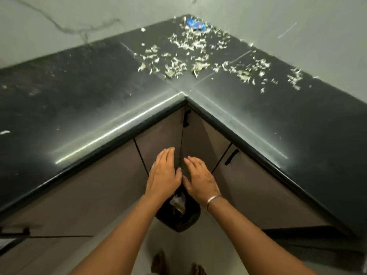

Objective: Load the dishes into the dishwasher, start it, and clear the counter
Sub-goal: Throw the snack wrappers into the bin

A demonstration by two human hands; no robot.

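A black L-shaped counter (79, 92) fills the view, its inner corner pointing at me. Pale vegetable scraps (190, 52) lie scattered over the far corner of it, and a blue wrapper (195, 24) sits at the very back against the wall. My left hand (163, 175) and my right hand (200, 179) hang side by side below the counter edge, palms down, fingers loosely extended, holding nothing. Directly beneath them on the floor stands a black waste bin (178, 217) with some scraps inside. A silver bangle circles my right wrist.
Brown cabinet doors (95, 195) with black handles (231, 156) run under both counter arms. White marbled walls rise behind the counter. A dark open edge (14, 239) shows at the lower left. My bare feet (158, 262) stand on the pale floor.
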